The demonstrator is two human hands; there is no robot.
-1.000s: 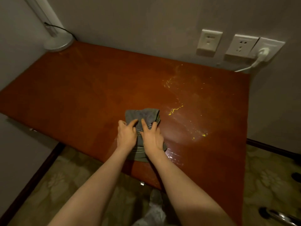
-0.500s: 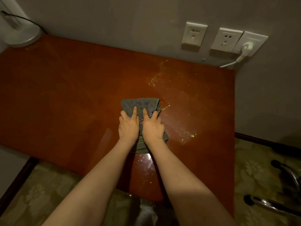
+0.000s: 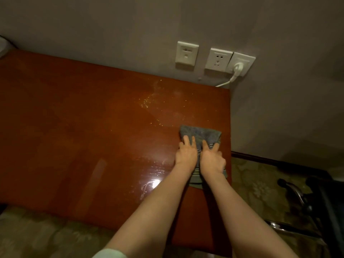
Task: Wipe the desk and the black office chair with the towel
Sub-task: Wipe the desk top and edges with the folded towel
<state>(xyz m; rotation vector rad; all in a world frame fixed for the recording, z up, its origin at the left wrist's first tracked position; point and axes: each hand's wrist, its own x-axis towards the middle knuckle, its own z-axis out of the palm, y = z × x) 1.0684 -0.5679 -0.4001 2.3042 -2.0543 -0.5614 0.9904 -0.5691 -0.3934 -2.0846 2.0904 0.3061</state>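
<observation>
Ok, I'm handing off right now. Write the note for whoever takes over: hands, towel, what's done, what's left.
Left hand: open, pressing flat on the towel.
Right hand: open, pressing flat on it beside the left.
The grey towel lies on the desk, close to its right edge.
Done: wet streaks shine near the front edge, so that part looks wiped.
Left: yellow specks toward the wall, then the black office chair standing right of the desk.

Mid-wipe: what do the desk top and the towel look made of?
Desk: probably wood or veneer, reddish-brown, glossy lacquer; it mirrors a bright glare near the front. Towel: grey cloth, matte and fuzzy, maybe terry or microfibre; it lies folded and limp.
</observation>
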